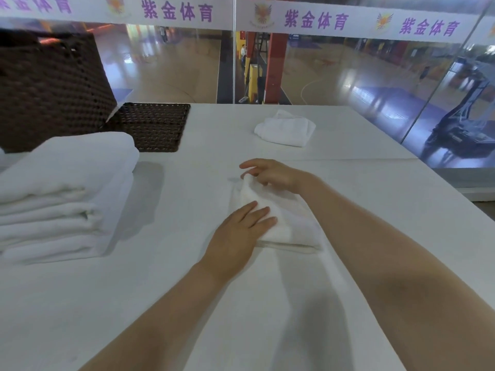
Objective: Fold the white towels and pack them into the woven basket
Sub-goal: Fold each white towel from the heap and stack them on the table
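We are looking down on a white table (160,277) that fills most of the view. At about ten o'clock sits the dark woven basket (51,87), tall and close to the far left edge, with a flat woven lid (154,127) lying on the table just beside it toward eleven o'clock. In front of the basket, at nine o'clock, a stack of folded white towels (61,196) rises from the tabletop and hides the basket's lower front. At one o'clock, well apart from our hands, a loosely folded small towel (285,129) lies alone near the far edge. Beyond the table runs a glass wall (348,70) topped with a white banner bearing purple characters. Nothing lies between our hands and the basket except bare tabletop. At the centre lies the small white towel (278,220) we are folding. Our left hand (238,236) lies open and flat, fingers extended, pressing down on the towel's near left part. Our right hand (270,174) reaches across from the three o'clock side and pinches the towel's far corner between thumb and fingers, lifting it slightly off the surface while the remaining fingers stay loosely spread.
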A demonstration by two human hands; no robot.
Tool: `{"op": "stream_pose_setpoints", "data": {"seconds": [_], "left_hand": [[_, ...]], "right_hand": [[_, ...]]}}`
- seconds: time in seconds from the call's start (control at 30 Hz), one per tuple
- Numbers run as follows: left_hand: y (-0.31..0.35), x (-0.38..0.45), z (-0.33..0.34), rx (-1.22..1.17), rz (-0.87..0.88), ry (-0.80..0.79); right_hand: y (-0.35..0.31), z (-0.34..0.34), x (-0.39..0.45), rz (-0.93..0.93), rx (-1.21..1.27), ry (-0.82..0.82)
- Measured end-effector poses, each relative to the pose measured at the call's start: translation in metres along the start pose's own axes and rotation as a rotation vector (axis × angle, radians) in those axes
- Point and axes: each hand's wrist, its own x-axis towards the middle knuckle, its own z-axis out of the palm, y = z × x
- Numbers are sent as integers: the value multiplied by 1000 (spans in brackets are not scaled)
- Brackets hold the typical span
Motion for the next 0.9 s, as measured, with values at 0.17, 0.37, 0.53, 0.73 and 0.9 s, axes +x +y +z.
{"op": "stream_pose_setpoints", "data": {"seconds": [0.17,0.37,0.53,0.73,0.9], "left_hand": [[-4,-2,9,45,60,118],[-2,1,0,107,170,251],[-4,8,-8,149,195,258],[-5,11,-9,181,239,217],[-5,11,-13,139,196,203]], "right_hand": [[-7,-11,15,74,-157,-108],[-11,-29,21,47,93,-299],[3,-30,37,24,276,-500],[4,-26,43,-6,159,-382],[-16,-9,45,-42,-139,-451]]}}
